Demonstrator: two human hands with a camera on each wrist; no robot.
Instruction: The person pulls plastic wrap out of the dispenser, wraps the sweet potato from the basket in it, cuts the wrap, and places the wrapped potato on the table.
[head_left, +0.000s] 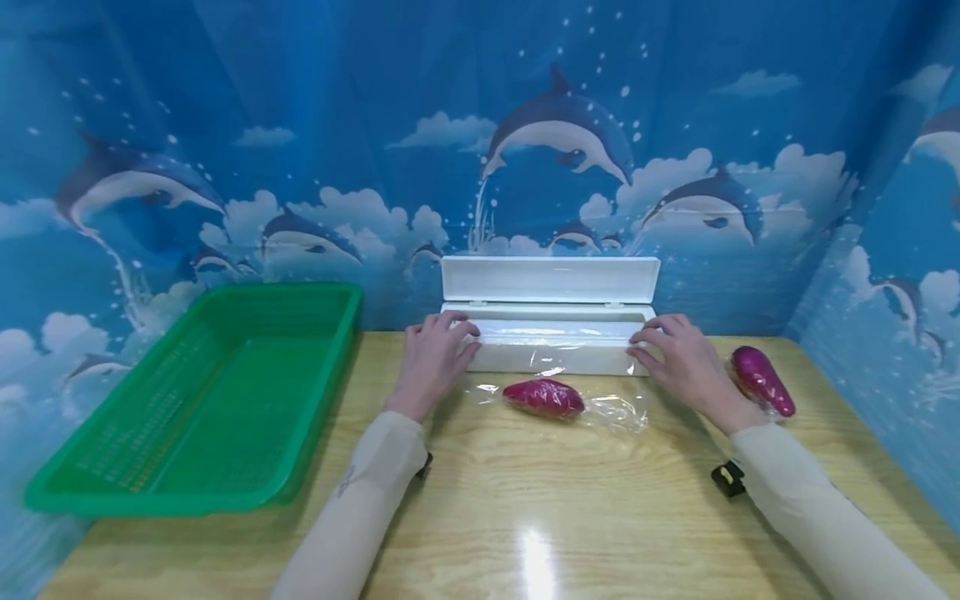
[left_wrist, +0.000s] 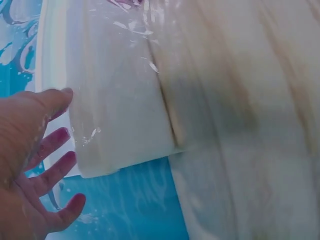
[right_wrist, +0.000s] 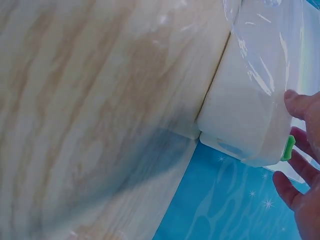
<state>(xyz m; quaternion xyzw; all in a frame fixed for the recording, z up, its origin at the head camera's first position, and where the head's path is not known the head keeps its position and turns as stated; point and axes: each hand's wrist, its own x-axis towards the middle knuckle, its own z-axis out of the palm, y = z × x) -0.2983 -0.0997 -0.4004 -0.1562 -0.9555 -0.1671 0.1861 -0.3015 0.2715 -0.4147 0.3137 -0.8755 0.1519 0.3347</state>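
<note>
A long white cling film box [head_left: 551,360] lies at the back of the table, its lid [head_left: 551,280] raised and a film roll [head_left: 555,331] inside. Clear film [head_left: 615,410] runs over its front onto the table, around or over a magenta, tapered vegetable-like thing [head_left: 543,397]. My left hand [head_left: 437,354] is at the box's left end, thumb touching the front edge, fingers spread. At the right end, the thumb of my right hand [head_left: 678,358] touches the same edge; its fingers lie near a green tab [right_wrist: 288,148]. Whether either hand pinches film is unclear.
A green plastic basket [head_left: 300,475] stands on the left of the wooden table [head_left: 480,508]. A purple, eggplant-shaped thing [head_left: 761,381] in clear film lies beyond my right wrist. Behind the table hangs a blue dolphin curtain [head_left: 420,67].
</note>
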